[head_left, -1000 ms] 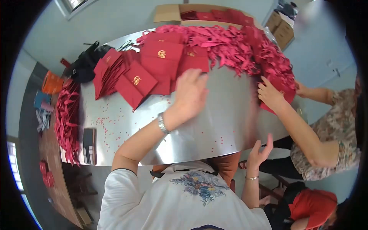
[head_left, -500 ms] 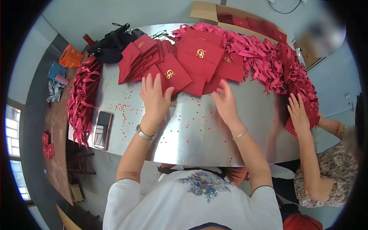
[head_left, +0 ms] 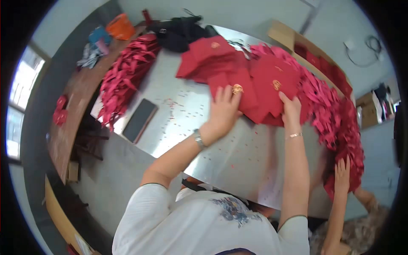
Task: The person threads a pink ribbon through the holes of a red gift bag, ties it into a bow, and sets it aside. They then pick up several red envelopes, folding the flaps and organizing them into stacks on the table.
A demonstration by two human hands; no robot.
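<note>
My left hand (head_left: 225, 112) lies with its fingers stretched out on a flat red paper bag (head_left: 244, 95) that carries a gold monogram. At the lower edge of another red monogrammed bag (head_left: 272, 78), my right hand (head_left: 292, 110) grips with the thumb on top; its other fingers are partly hidden. Both bags overlap several more like them. Behind my left hand, a fanned stack of red bags (head_left: 204, 59) rests on the metal table (head_left: 233, 148).
Bundles with pink-red ribbons (head_left: 127, 72) line the left edge, and a ribbon heap (head_left: 323, 106) runs along the right. A phone (head_left: 140, 120), red dots, a black bag (head_left: 176, 34) and a cardboard box (head_left: 282, 36) are around. A co-worker's hand (head_left: 341, 176) presses red bags at right.
My view has turned, so the table appears tilted. My hands have come down onto the bags: the left lies on one, and the right has taken hold of another's lower edge.
</note>
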